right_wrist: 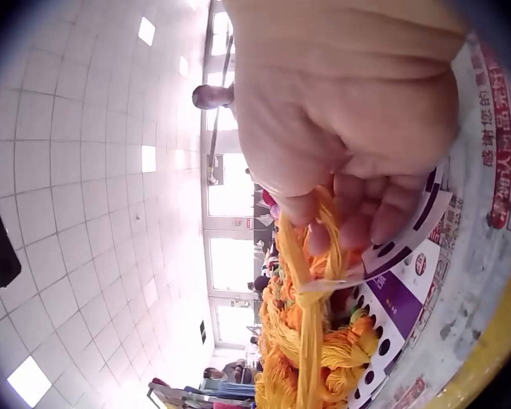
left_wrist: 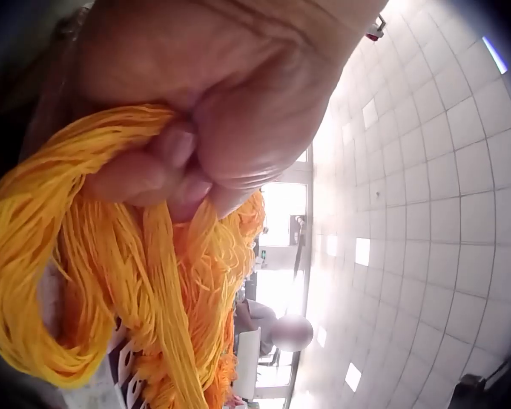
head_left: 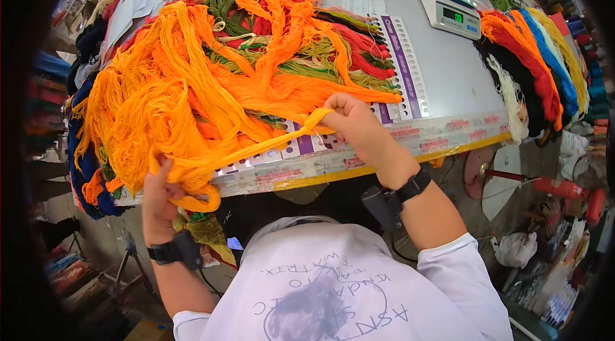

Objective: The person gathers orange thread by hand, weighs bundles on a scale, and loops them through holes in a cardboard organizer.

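A yellow-orange yarn skein (head_left: 256, 149) is stretched between my two hands along the table's front edge. At its left part, my left hand (head_left: 160, 197) curls its fingers round the strands, and a thick loop (left_wrist: 34, 281) hangs beside them in the left wrist view. The skein's other end is pinched by my right hand (head_left: 359, 126), just past a knot (right_wrist: 311, 298) seen in the right wrist view. Behind the hands lies a big heap of loose orange yarn (head_left: 147, 97). Deeper orange strands (head_left: 275, 33) spread over red and olive skeins.
Purple-and-white punched cards (head_left: 403, 65) lie under the yarn. A digital scale (head_left: 451, 17) stands at the back right. Red, orange, blue and yellow skeins (head_left: 544, 72) hang over the table's right side. Yellow tape (head_left: 384, 165) runs along the front edge.
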A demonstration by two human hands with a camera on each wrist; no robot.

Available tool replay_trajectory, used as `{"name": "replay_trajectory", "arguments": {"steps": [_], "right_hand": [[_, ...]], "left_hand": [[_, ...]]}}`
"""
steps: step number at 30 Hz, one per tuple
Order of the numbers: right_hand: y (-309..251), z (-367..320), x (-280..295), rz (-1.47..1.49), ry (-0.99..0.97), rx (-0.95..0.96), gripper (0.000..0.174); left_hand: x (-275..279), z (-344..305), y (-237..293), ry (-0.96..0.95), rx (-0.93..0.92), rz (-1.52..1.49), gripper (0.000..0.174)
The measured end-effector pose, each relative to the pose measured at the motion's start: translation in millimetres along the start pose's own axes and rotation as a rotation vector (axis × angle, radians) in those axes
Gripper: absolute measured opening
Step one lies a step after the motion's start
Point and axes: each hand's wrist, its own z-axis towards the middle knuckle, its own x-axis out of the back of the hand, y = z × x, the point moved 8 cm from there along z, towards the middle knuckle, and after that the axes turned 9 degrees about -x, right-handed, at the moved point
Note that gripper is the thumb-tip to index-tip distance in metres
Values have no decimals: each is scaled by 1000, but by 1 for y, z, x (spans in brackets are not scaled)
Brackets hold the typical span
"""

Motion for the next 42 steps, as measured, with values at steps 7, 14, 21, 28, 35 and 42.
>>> {"name": "replay_trajectory", "arguments": {"steps": [7, 14, 21, 28, 35, 42], "right_hand": [[-11, -20, -31, -904, 262, 316, 29], [-12, -28, -29, -853, 298, 262, 26], [-26, -45, -38, -344, 244, 405, 9], [-94, -98, -71, -385, 348, 818, 18], [-106, -108, -90, -749, 426, 925, 15], [-89, -72, -90, -573, 137, 618, 9]], "left_hand": [[65, 61, 132, -148, -311, -411, 13], [-54, 44, 210, 102, -776, -27, 21], [-158, -27, 77, -635, 242, -907, 38], [-214, -86, 67, -1120, 213, -1063, 66], [-211, -84, 61, -1134, -29, -856, 95], [-199, -82, 58, -1166, 45, -731, 100]]}}
